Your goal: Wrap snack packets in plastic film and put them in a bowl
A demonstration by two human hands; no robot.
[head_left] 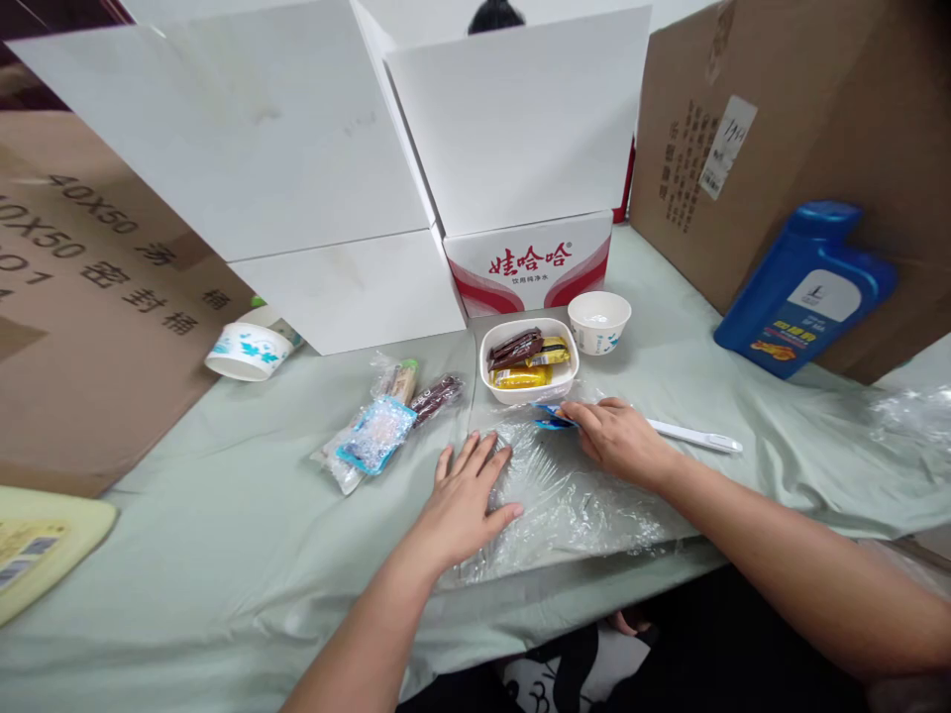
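Observation:
My left hand (467,500) lies with its fingers spread on a sheet of clear plastic film (554,495) over the table. Closed in a pinch, my right hand (620,439) holds a small blue packet (554,417) just in front of a white bowl (529,396). Brown and yellow wrapped snacks (524,361) fill that bowl. A white handle (702,437) sticks out to the right from behind my right hand; whether it joins the blue piece is hidden. Left of my left hand lie several clear-wrapped snacks (438,398) and a blue-edged sachet (377,434).
A paper bowl (600,332) stands behind my right hand; another paper bowl (249,352) lies tipped at left. White boxes (531,267) wall off the back. Cardboard cartons (89,297) flank both sides. A blue bottle (806,292) leans at right, a yellow container (49,550) lies at left.

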